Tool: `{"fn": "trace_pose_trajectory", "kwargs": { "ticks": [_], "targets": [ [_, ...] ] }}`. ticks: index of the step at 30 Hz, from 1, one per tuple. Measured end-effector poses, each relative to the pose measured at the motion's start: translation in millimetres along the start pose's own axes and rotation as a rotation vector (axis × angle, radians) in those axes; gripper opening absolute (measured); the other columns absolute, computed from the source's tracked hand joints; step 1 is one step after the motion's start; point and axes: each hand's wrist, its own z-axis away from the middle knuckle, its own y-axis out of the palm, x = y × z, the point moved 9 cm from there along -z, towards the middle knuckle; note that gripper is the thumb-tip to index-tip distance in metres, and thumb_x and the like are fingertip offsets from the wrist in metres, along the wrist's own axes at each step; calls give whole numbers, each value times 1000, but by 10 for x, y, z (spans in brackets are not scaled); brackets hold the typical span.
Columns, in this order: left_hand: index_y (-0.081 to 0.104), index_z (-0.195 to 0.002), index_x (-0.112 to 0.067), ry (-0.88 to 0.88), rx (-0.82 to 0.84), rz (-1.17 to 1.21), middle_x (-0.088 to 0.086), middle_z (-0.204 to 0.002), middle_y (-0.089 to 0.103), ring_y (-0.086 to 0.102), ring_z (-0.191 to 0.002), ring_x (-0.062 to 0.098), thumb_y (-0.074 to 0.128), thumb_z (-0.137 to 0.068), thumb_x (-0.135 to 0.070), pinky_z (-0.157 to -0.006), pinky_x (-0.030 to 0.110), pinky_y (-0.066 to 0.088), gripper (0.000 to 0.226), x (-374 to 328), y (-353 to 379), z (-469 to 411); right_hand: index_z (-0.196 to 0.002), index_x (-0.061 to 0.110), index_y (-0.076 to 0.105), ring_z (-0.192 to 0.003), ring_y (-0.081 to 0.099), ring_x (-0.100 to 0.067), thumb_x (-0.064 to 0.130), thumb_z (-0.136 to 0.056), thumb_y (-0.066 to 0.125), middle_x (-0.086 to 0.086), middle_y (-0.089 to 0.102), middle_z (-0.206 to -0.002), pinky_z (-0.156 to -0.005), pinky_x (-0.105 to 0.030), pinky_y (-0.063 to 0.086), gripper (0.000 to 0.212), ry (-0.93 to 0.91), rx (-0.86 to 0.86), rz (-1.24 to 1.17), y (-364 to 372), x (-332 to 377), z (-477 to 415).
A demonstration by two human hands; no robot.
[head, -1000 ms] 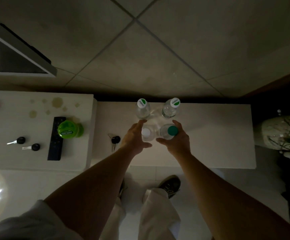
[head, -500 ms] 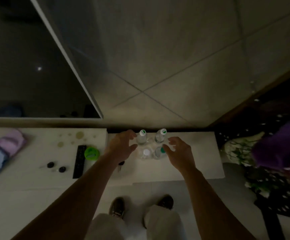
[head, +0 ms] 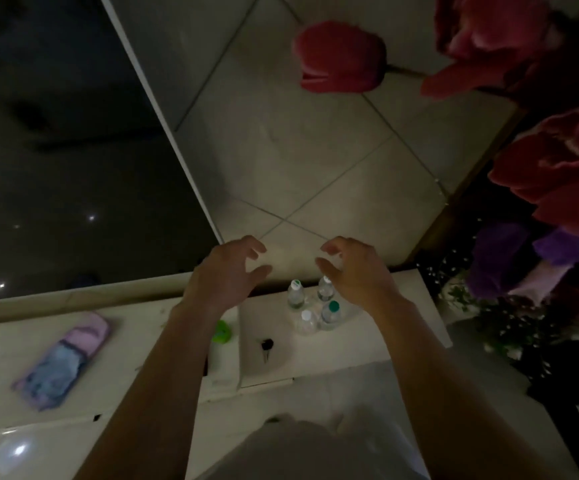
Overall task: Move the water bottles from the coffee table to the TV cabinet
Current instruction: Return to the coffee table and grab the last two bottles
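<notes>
Four clear plastic water bottles (head: pixel 307 322) stood upright, tightly clustered on the white slab top (head: pixel 367 348), below and between the left hand (head: pixel 224 275) and the nearer right hand (head: pixel 353 275), both empty with fingers loosely spread.
</notes>
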Motion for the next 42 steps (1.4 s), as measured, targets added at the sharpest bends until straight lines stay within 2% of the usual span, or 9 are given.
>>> {"fn": "trace_pose_trajectory", "kwargs": {
  "ticks": [5,9,12,14,19,23,29,37,42],
  "targets": [
    [61,-111,-34,-133,-67,-28,-11,-111,65,62,-104,14,68,-84,-47,-91,41,51,30,-89,-19,300,-118,26,62,-103,59,-11,42,-92,60,6,65,-116,-86,-27,49,31,-140,133,15,-28,122,-15],
    [59,-116,-33,-277,-90,-80,-11,-116,64,61,-107,13,64,-87,-51,-95,37,49,35,-113,172,756,-118,27,63,-89,56,0,42,-92,60,7,67,-115,-77,-20,45,30,-222,262,-15,31,84,125],
    [60,-116,-33,-383,-162,-86,-12,-116,64,62,-105,13,62,-87,-53,-94,35,49,35,-28,95,1157,-118,26,64,-101,61,-6,40,-93,60,7,67,-115,-84,-26,50,29,-301,349,-3,194,179,275],
    [59,-113,-35,-457,-189,-56,-10,-112,65,63,-100,13,63,-87,-53,-92,39,52,32,89,0,1535,-119,24,64,-106,63,-11,40,-94,59,5,68,-115,-88,-31,52,30,-381,441,8,400,421,427],
    [62,-110,-35,-695,-410,-7,-14,-111,66,62,-102,10,68,-85,-49,-92,37,52,30,413,-370,2803,-119,25,63,-104,61,-12,38,-94,60,5,66,-112,-86,-27,50,29,-609,645,3,969,1399,1023],
    [63,-113,-33,-864,-557,12,-13,-112,67,64,-102,14,68,-85,-50,-90,39,52,33,650,-498,3950,-114,28,64,-95,64,-11,40,-91,62,7,67,-105,-85,-37,56,26,-800,766,3,1411,2216,1772],
    [61,-114,-35,-1046,-699,87,-14,-115,65,62,-106,12,66,-87,-50,-91,40,52,32,972,-508,5583,-114,28,63,-96,64,-9,44,-92,60,8,67,-107,-85,-38,57,27,-1031,922,61,2069,3085,3133],
    [62,-114,-35,-1242,-888,75,-14,-115,66,63,-101,9,68,-86,-48,-87,35,54,32,1265,-519,7892,-114,31,64,-88,64,-3,46,-91,61,15,66,-100,-78,-25,55,28,-1302,1059,31,2921,4060,5372],
    [62,-111,-36,-1346,-948,7,-15,-113,67,63,-99,8,68,-85,-49,-87,35,54,30,1287,-571,9129,-111,29,66,-85,65,-1,44,-91,62,19,65,-94,-77,-24,55,26,-1413,1174,-15,3285,4498,6672]
  ]
}}
